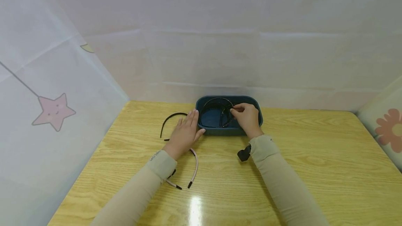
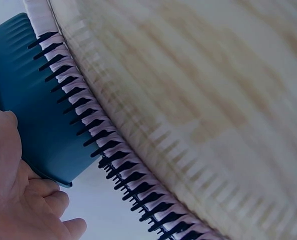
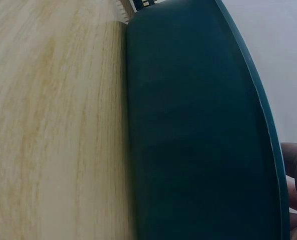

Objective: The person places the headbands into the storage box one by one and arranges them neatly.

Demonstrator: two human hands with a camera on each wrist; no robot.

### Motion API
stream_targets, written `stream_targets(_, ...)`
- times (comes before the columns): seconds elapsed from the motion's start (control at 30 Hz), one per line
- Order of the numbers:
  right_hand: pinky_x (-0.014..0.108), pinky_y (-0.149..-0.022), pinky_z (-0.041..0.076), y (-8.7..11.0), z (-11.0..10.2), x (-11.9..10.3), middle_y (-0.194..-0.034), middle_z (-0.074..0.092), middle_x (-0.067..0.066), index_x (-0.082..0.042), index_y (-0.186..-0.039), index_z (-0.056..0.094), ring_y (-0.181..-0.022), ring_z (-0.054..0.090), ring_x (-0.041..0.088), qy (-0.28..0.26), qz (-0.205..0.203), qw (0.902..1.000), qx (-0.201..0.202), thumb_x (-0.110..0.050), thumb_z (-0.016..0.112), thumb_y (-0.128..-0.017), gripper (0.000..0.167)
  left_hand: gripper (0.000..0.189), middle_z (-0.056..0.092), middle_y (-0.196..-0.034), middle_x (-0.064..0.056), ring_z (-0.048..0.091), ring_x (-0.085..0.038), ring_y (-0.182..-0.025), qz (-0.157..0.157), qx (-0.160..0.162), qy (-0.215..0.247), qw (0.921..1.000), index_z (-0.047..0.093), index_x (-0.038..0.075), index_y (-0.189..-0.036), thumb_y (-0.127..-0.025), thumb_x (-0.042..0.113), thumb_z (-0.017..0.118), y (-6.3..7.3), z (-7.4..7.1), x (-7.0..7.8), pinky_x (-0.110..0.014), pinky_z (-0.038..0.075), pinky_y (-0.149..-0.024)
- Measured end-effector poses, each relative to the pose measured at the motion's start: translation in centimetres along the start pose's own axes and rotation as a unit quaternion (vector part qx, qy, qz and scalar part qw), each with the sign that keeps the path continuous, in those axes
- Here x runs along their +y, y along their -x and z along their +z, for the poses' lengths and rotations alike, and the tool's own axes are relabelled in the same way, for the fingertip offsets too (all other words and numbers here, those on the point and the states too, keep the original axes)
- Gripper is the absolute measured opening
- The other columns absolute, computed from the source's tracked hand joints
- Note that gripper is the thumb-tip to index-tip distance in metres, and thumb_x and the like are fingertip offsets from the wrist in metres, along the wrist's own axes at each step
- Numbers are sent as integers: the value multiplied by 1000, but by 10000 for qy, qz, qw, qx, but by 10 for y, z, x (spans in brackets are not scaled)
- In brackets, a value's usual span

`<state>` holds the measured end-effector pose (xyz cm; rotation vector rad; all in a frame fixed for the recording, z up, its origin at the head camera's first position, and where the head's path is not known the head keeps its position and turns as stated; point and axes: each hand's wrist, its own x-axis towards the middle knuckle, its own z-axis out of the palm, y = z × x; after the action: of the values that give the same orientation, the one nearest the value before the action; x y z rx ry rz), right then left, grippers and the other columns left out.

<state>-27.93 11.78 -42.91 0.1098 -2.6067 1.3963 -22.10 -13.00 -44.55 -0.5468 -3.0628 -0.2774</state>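
Note:
A dark blue plastic bin (image 1: 220,132) stands at the back of the table. My left hand (image 1: 183,134) rests against its left end, fingers fairly straight and thumb near the front corner. Over the bin, my right hand (image 1: 249,118) pinches a thin black headband (image 1: 216,98) between thumb and fingers; the band curves inside the bin. A black toothed headband (image 1: 163,125) lies left of the bin, partly behind my left hand. Nearer, under my left wrist, is a pink headband (image 1: 196,165) with black tips. The left wrist view shows its black teeth close up.
The wood-grain table (image 1: 314,163) meets a pale sheet wall (image 1: 201,62) just behind the bin. A printed side sheet (image 1: 94,121) borders the left edge. A small black device (image 1: 243,154) sits at my right wrist.

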Motion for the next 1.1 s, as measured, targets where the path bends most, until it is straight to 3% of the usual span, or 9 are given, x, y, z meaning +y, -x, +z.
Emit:
stream_targets(0.7, 41, -71, 61, 2, 1, 4, -97, 73, 15, 2, -115, 74, -80, 73, 26, -20, -315, 9993, -206, -12, 69, -98, 22, 77, 4, -169, -14, 8, -28, -156, -43, -31, 32, 10000, 5, 2, -163, -109, 50, 34, 1, 0, 0, -56, 14, -124)
stream_targets(1.1, 42, -71, 59, 3, -1, 7, -97, 72, 14, 0, -111, 74, -81, 68, 27, -74, -604, 9981, -31, -9, 72, -96, 17, 77, 4, -169, -14, 7, -28, -156, -26, -73, 40, 10000, 4, 3, -163, -109, 49, 35, 2, -1, 1, -56, 14, -124)
